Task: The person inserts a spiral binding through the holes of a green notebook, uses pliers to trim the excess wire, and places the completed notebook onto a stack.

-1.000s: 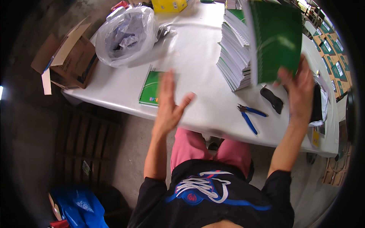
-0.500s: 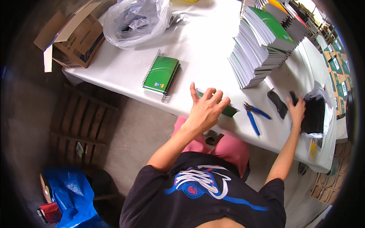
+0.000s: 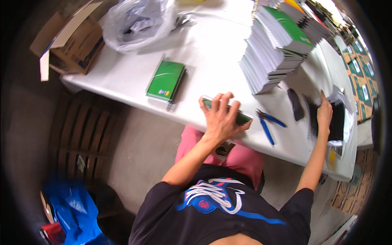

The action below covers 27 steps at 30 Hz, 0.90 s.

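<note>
My left hand (image 3: pixel 220 116) is closed over a green-covered notebook (image 3: pixel 243 118) near the table's front edge, fingers bent across its top. At the right, my right hand (image 3: pixel 325 112) is on a bunch of black spiral binding coils (image 3: pixel 311 118), fingers partly hidden. More black coils (image 3: pixel 338 118) lie beside it in an open plastic bag (image 3: pixel 348 130). Between my hands rest blue-handled cutting pliers (image 3: pixel 267 128), jaws pointing away from me, and a dark, curved flat object (image 3: pixel 295 105). Left of my left hand lies a stack of green spiral notebooks (image 3: pixel 166 81).
Tall piles of notebooks (image 3: pixel 265 61) stand at the far right of the white-covered table (image 3: pixel 208 53). A clear plastic bag (image 3: pixel 139 26) and an open cardboard box (image 3: pixel 77 45) occupy the far left. Wooden pallets (image 3: pixel 81 134) and a blue bag (image 3: pixel 71 212) are on the floor.
My left hand has closed down over the notebook. My right hand has shifted slightly toward the coil bag, and more coils show to its left. The whole view has moved a little.
</note>
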Each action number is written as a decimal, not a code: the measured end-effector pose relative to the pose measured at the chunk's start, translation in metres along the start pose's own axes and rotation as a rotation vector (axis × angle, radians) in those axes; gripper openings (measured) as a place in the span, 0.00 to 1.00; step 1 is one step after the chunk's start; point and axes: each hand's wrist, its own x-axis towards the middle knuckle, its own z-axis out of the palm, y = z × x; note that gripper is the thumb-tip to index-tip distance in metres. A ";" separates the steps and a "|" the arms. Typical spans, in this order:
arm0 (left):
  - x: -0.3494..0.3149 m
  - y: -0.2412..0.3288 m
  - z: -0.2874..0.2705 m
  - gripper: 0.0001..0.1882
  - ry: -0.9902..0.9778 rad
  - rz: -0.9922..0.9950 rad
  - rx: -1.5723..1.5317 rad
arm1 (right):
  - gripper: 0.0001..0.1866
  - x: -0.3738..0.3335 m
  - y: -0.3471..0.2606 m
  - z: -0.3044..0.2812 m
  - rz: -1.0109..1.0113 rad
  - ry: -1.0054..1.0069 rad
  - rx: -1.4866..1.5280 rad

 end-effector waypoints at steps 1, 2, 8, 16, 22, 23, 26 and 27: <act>0.002 0.000 -0.001 0.30 -0.026 -0.020 -0.004 | 0.23 -0.002 -0.012 -0.014 0.006 0.057 0.083; 0.002 -0.001 -0.002 0.32 -0.055 -0.016 -0.017 | 0.24 -0.006 -0.023 -0.028 0.004 0.084 0.181; 0.001 0.000 0.002 0.25 -0.006 -0.005 0.017 | 0.16 -0.066 -0.146 -0.094 -0.087 -0.333 1.179; 0.002 0.003 0.000 0.25 -0.037 0.003 0.021 | 0.09 -0.092 -0.209 -0.078 -0.151 -0.272 1.288; 0.002 0.002 -0.001 0.24 -0.067 -0.021 0.005 | 0.12 -0.093 -0.216 -0.075 -0.219 -0.267 1.264; 0.002 0.001 -0.001 0.24 -0.068 -0.022 0.007 | 0.12 -0.093 -0.217 -0.075 -0.224 -0.260 1.255; 0.003 0.003 -0.001 0.24 -0.055 -0.018 0.018 | 0.14 -0.092 -0.214 -0.073 -0.142 -0.193 1.238; 0.003 0.003 -0.002 0.25 -0.062 -0.022 0.019 | 0.14 -0.092 -0.215 -0.073 -0.191 -0.205 1.236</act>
